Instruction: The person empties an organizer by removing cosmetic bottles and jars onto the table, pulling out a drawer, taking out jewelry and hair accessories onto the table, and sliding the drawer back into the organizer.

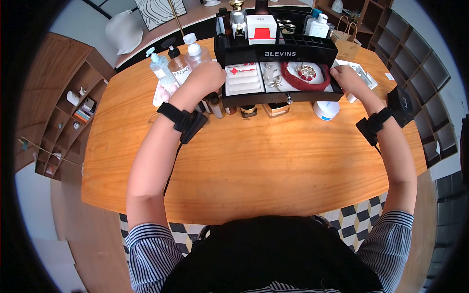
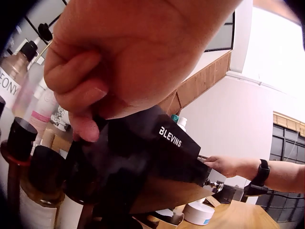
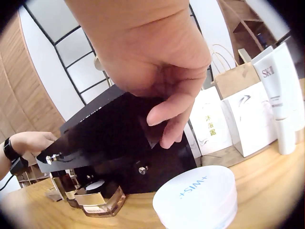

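Note:
A black drawer [image 1: 305, 96] with a small knob stands pulled out from a black cosmetics organizer [image 1: 254, 53] lettered BLEVINS. Inside the drawer are a light ring pad [image 1: 243, 80], a dark red fuzzy headband [image 1: 320, 87], a gold and red brooch [image 1: 306, 72] and a bow-shaped silver piece [image 1: 276, 82]. My left hand [image 1: 207, 78] grips the drawer's left side, its fingers curled in the left wrist view. On the opposite side my right hand [image 1: 349, 79] holds the drawer's edge; in the right wrist view its fingers [image 3: 171, 107] bend over the black wall.
Pump bottles [image 1: 178, 66] crowd the left of the organizer. Beneath the drawer front are small jars [image 1: 277, 109] and a white round tub [image 1: 326, 110]. A paper bag [image 1: 346, 44], white boxes and a black box [image 1: 400, 106] stand at the right.

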Motion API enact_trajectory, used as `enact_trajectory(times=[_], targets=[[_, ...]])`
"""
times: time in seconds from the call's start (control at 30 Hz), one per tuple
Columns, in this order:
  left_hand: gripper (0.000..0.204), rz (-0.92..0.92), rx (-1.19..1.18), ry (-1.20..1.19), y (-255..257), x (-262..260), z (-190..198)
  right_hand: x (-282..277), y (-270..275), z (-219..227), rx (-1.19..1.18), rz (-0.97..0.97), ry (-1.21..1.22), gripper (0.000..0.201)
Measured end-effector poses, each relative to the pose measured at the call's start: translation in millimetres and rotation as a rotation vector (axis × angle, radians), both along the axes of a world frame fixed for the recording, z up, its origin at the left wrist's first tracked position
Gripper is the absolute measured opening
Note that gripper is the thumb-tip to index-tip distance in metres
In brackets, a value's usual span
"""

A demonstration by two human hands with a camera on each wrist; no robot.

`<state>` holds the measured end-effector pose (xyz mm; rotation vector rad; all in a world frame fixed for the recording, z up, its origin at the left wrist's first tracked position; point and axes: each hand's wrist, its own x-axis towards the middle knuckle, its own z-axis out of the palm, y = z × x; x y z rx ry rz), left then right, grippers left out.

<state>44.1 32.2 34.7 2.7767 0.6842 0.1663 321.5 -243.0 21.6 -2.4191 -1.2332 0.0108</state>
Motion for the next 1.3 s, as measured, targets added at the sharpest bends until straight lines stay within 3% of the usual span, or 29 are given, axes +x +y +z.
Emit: enact_trajectory(times=[0.1, 0.17, 0.37, 0.4, 0.47, 0.6, 0.67, 0.7, 0.77, 1.1, 1.3], targets=[[0.035, 0.033, -0.037, -0.005, -8.3, -0.4, 2.2, 5.8, -0.1, -10.6, 0.027, 0.102, -0.134, 0.035], [0.037, 0.037, 0.129, -0.129, -6.8, 0.6, -6.0, -0.8, -2.6, -8.1, 0.015, 0.049, 0.001, 0.035], [0.039, -0.045, 0.091, -0.124, -6.6, -13.9, -12.7, -6.2, -17.5, -7.9, -0.022, 0.073, -0.065, 0.037], [0.039, -0.044, 0.092, -0.127, -12.9, -17.5, -9.6, -13.8, -20.8, -3.0, -0.006, 0.019, 0.068, 0.039], [0.038, 0.047, -0.152, -0.056, -29.3, -26.4, 0.0, -25.6, -24.2, 1.2, 0.019, -0.095, 0.235, 0.045], [0.035, 0.055, -0.222, -0.064, -38.1, -33.8, -2.5, 7.5, -22.9, -37.4, 0.17, -0.016, 0.124, 0.055], [0.034, 0.1, -0.327, -0.101, -40.5, -37.0, -3.2, 0.6, -21.3, -37.6, 0.141, -0.082, 0.324, 0.076], [0.034, 0.103, -0.326, -0.102, -42.0, -38.6, -3.2, -7.1, -21.7, -28.8, 0.142, -0.079, 0.323, 0.076], [0.036, 0.197, -0.451, -0.216, -43.6, -40.1, -3.1, -23.6, -24.0, -4.7, -0.058, -0.095, 0.579, 0.085], [0.043, 0.166, -0.727, -0.17, -22.6, -40.7, -16.6, -36.2, -31.8, 7.6, -0.161, -0.127, 0.566, 0.076], [0.052, 0.154, -1.07, -0.101, -25.5, -58.9, -9.1, -48.2, -44.4, 3.6, -0.114, -0.11, 0.57, 0.073]])
